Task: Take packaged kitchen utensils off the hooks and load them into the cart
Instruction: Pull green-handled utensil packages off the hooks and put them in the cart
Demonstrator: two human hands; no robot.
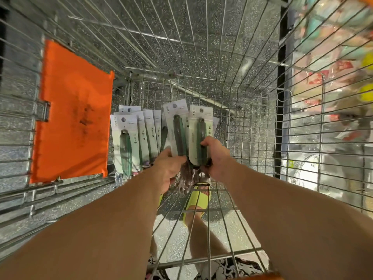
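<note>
While reaching down into the wire cart (232,122), left hand (168,168) pinching one packaged utensil (177,128), right hand (215,156) gripping another (200,136). Both held just above the cart floor. More packs (139,138) stacked near the orange flap (74,114).

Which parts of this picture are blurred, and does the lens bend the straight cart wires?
Head view: the shelf goods at right are smeared by motion blur; the packaged utensils in the left hand and right hand are fairly sharp; the cart wires fan out and curve from wide-angle distortion; the lighting is bright and even.
</note>
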